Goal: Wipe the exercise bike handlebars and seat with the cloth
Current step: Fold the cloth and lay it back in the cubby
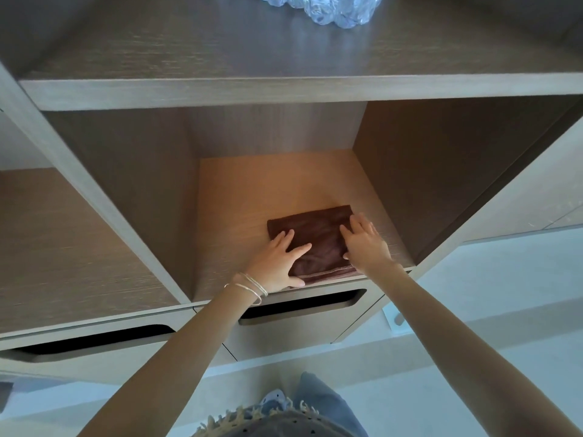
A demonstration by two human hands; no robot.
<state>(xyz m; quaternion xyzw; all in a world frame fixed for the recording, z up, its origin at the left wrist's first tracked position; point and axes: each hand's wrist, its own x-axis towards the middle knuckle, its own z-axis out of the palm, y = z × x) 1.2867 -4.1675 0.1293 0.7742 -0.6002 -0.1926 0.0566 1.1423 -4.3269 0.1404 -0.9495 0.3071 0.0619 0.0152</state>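
Head cam, only view there is: the cloth (pixel 315 238) is dark brown, folded into a neat rectangle, lying flat on the floor of the middle shelf cubby (pixel 239 197), right up by the front lip, prob bc that's the easy-reach spot.

Left hand (pixel 277 263) lies on the left part of it, fingers (pixel 285 238) spread wide and flat, thumb along the front edge, nothing pinched. Bracelets (pixel 249 287) on that wrist.

Right hand (pixel 366 244) covers the right edge, fingers straight and close together, also just resting, no grip afaict.

Two flat palms look to me like steadying the fold so it stays tidy, either to slide it out or to square it up. Can't tell which tbh.

No bike in view, so handlebars and seat aren't being wiped from here.

Crinkly clear plastic (pixel 331 9) sits on the shelf above.
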